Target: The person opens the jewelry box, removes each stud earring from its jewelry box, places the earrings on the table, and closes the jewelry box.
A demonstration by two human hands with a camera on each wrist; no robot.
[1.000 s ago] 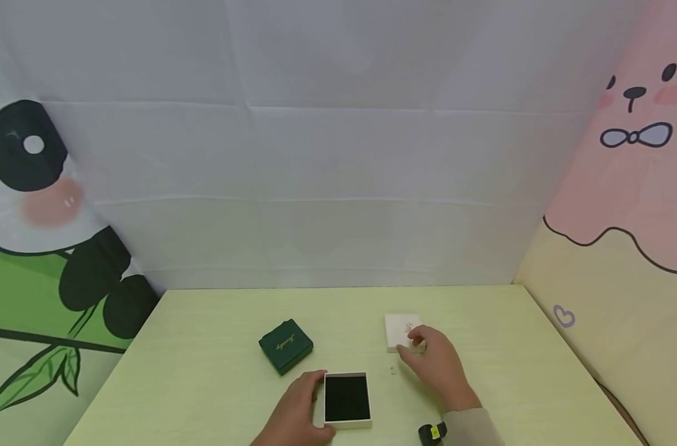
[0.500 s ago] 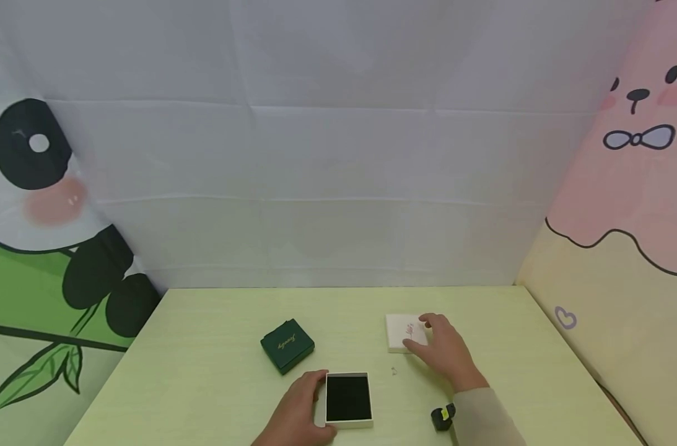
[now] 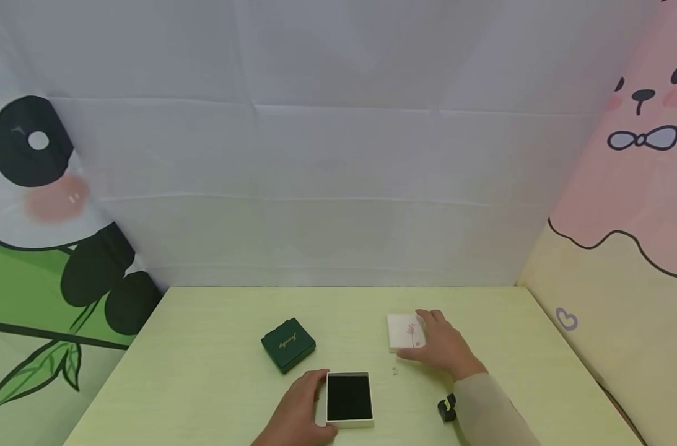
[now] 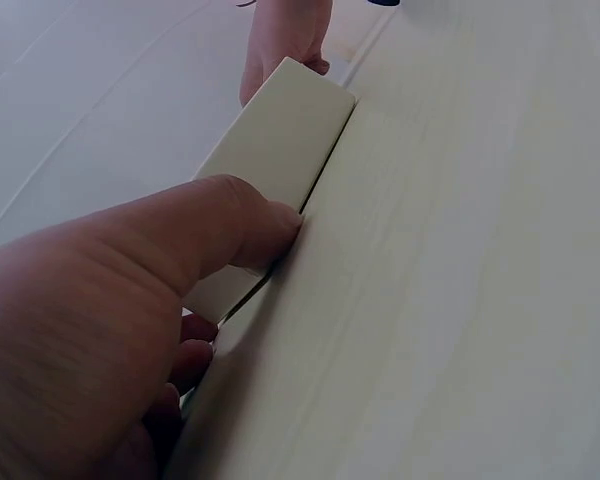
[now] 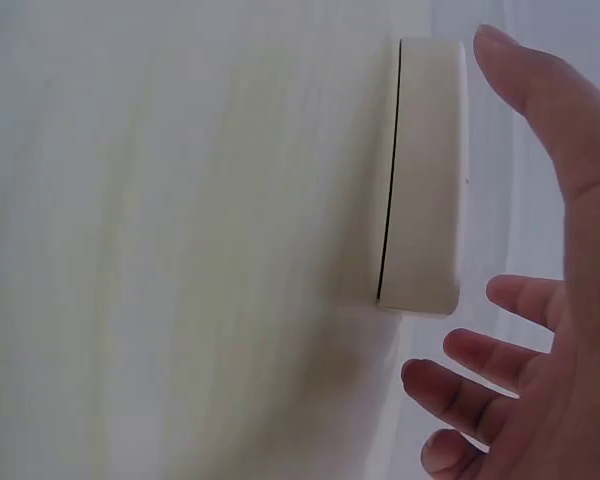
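My left hand (image 3: pixel 301 412) grips an uncovered white box (image 3: pixel 349 424) with a black lining, thumb at its near side and fingers at the far side. In the left wrist view the thumb lies along the pale wall of the box (image 4: pixel 280 140). A flat white box lid (image 3: pixel 402 331) with a pink flower print lies farther back on the right. Over its right side my right hand (image 3: pixel 444 350) spreads, thumb by the near edge and fingers by the far edge. The right wrist view shows a gap between these spread fingers and the lid (image 5: pixel 425 180).
A green box (image 3: pixel 288 344) with gold lettering sits left of centre on the pale table (image 3: pixel 215 371). Tiny pale pieces (image 3: pixel 395 371) lie on the tabletop in front of the white lid. A white cloth wall (image 3: pixel 338 186) rises behind the table.
My right hand has drawn back from over the white lid to its right side, its thumb and fingers spreading wider. The left hand and its box stay in place.
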